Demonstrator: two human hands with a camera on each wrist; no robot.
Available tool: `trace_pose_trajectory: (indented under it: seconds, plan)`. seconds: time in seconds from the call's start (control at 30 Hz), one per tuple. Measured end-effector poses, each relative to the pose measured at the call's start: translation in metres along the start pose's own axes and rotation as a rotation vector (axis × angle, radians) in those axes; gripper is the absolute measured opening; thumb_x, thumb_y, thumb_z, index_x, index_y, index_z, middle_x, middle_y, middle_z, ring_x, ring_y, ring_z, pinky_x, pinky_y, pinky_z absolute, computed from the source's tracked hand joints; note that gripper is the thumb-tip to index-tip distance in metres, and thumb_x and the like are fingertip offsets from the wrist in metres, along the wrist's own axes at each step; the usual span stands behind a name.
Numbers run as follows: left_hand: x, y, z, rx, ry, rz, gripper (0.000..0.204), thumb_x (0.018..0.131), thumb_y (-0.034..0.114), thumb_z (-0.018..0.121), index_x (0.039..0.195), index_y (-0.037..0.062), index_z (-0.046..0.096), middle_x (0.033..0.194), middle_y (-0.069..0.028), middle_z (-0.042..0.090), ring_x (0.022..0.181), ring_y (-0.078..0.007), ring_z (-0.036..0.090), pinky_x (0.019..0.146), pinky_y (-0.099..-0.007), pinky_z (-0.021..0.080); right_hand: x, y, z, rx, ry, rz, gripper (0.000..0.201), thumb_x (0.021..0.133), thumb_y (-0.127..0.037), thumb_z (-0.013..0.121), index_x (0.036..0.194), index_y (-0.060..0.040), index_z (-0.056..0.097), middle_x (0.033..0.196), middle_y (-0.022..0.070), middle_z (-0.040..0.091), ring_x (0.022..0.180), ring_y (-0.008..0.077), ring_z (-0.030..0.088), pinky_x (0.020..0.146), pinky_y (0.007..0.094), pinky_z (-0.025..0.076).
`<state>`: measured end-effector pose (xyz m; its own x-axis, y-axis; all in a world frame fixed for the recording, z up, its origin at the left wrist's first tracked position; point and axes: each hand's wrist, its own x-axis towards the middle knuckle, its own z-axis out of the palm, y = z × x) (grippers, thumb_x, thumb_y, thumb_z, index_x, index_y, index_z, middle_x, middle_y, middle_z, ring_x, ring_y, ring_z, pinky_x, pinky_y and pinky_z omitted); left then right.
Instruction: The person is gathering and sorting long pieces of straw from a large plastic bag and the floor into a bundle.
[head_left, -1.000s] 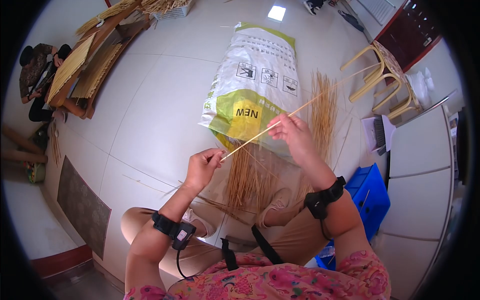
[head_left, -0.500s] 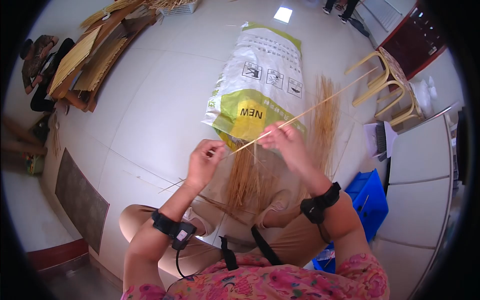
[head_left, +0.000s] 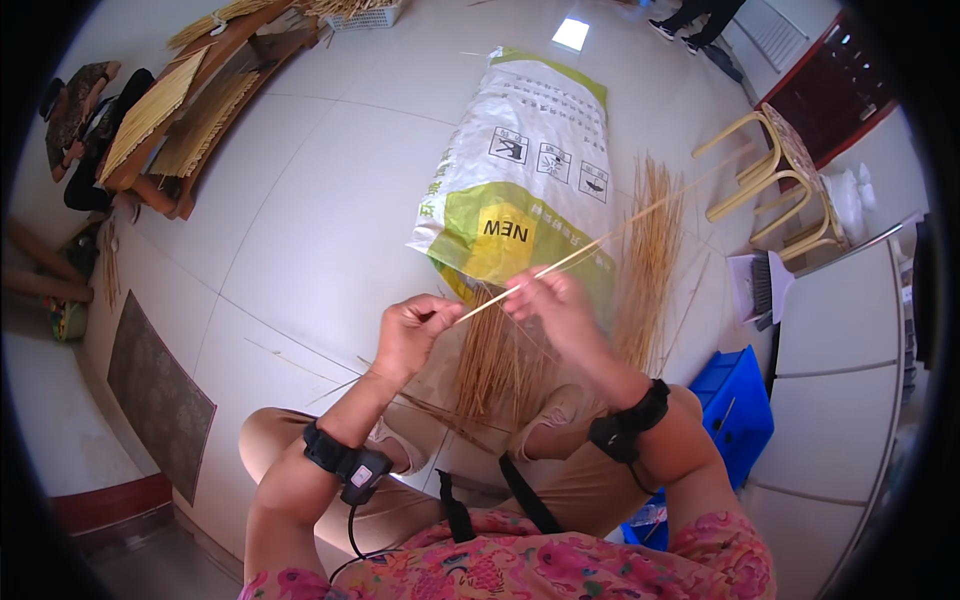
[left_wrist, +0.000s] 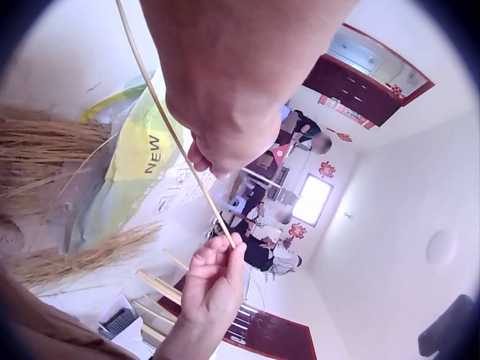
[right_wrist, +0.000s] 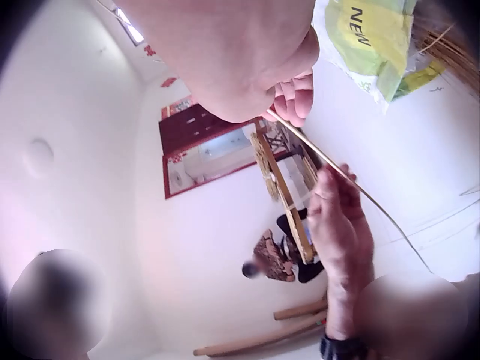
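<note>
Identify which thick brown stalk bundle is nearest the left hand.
The brown bundle at the yellow end of the white plastic sack; the other thick bundle lies farther right.

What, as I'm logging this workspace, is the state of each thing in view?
Left hand, pinching the stick
Right hand, pinching the stick
Stick, held aslant
Sack, lying printed side up
Stalks, lying on the floor
Blue crate, uncovered where visible
Red door, can't tell if shut

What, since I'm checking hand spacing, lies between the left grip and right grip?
A length of pale stalk spans left grip to right grip; the head view shows it.
</note>
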<state>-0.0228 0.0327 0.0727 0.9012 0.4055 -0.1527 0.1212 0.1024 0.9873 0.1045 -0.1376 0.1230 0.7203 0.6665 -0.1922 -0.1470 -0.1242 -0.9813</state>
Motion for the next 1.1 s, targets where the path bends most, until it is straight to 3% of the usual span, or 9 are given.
trace_pose_trajectory:
  seconds: [0.1,0.2,0.23,0.33,0.43,0.53,0.6,0.93,1.1]
  plan:
    - [0.007,-0.004,-0.022,0.147,0.166,-0.163,0.029,0.081,0.016,0.068,0.104,-0.0008,0.063,0.094,-0.0074,0.063,0.086,-0.0132,0.059,0.076,-0.0253,0.048,0.005,-0.008,-0.02,-0.017,0.088,0.054,0.022,0.093,-0.017,0.051,0.094,0.002,0.06,0.082,0.0076,0.063,0.072,0.0122,0.063,0.063,0.0226,0.05]
    - [0.005,0.005,-0.017,0.656,0.399,0.237,0.056,0.079,0.02,0.071,0.126,0.0014,0.046,0.116,-0.012,0.052,0.104,-0.0183,0.053,0.083,-0.0302,0.048,0.005,-0.006,-0.018,0.011,0.076,0.096,0.016,0.091,-0.013,0.054,0.098,0.0011,0.057,0.082,0.0079,0.063,0.073,0.0123,0.063,0.06,0.0221,0.049]
    - [0.003,0.009,-0.016,0.594,0.254,0.169,0.076,0.078,0.021,0.071,0.138,0.0044,0.028,0.128,-0.014,0.039,0.118,-0.0228,0.044,0.088,-0.035,0.046,0.001,-0.001,-0.012,0.041,0.046,0.089,0.015,0.09,-0.012,0.054,0.098,0.0007,0.056,0.082,0.0078,0.063,0.073,0.0122,0.063,0.06,0.0221,0.049]
    - [-0.001,0.013,0.002,0.277,-0.087,0.231,0.056,0.081,0.016,0.068,0.128,0.0056,0.04,0.115,-0.0103,0.049,0.098,-0.0166,0.053,0.08,-0.0298,0.047,-0.004,0.009,0.007,0.074,-0.066,0.084,0.012,0.089,-0.009,0.056,0.097,-0.0006,0.054,0.082,0.0069,0.063,0.073,0.011,0.063,0.058,0.0207,0.048]
    - [-0.007,0.009,0.013,0.012,-0.307,-0.065,0.03,0.087,0.01,0.06,0.113,0.0037,0.048,0.104,-0.005,0.056,0.085,-0.0091,0.055,0.074,-0.0238,0.047,-0.007,0.01,0.02,0.071,-0.116,0.032,0.011,0.087,-0.009,0.059,0.093,-0.0009,0.056,0.078,0.0044,0.063,0.068,0.0081,0.061,0.055,0.0194,0.047]
    - [-0.008,0.001,0.017,-0.083,-0.282,0.053,0.006,0.09,0.006,0.055,0.095,0.0044,0.053,0.085,0.0012,0.059,0.072,-0.0031,0.051,0.067,-0.0187,0.043,-0.008,0.001,0.019,-0.057,-0.073,0.135,0.011,0.086,-0.01,0.061,0.089,-0.0003,0.06,0.075,0.003,0.063,0.064,0.0064,0.059,0.053,0.0188,0.045]
    - [-0.009,0.002,0.016,-0.058,-0.229,0.016,0.003,0.09,0.006,0.055,0.092,0.0041,0.055,0.08,0.002,0.058,0.072,-0.0034,0.051,0.067,-0.0188,0.043,-0.009,-0.001,0.02,-0.097,-0.063,0.136,0.012,0.086,-0.012,0.061,0.086,0.0003,0.062,0.075,0.003,0.064,0.062,0.006,0.058,0.052,0.0184,0.044]
    - [-0.006,0.005,0.015,-0.225,-0.258,0.028,0.007,0.091,0.013,0.055,0.087,0.0067,0.056,0.073,0.0022,0.057,0.066,-0.0034,0.048,0.06,-0.0184,0.038,-0.009,0.002,0.02,0.002,-0.101,0.074,0.021,0.088,-0.018,0.059,0.091,0.0024,0.064,0.079,0.0052,0.066,0.065,0.0074,0.059,0.054,0.0185,0.045]
    - [-0.005,0.013,0.013,-0.235,-0.166,0.031,0.008,0.091,0.015,0.056,0.088,0.0075,0.057,0.07,0.0026,0.056,0.06,-0.0025,0.043,0.055,-0.0172,0.034,-0.012,0.009,0.022,-0.078,-0.141,0.137,0.021,0.089,-0.018,0.058,0.091,0.0017,0.064,0.079,0.0062,0.066,0.068,0.0084,0.061,0.058,0.0216,0.047]
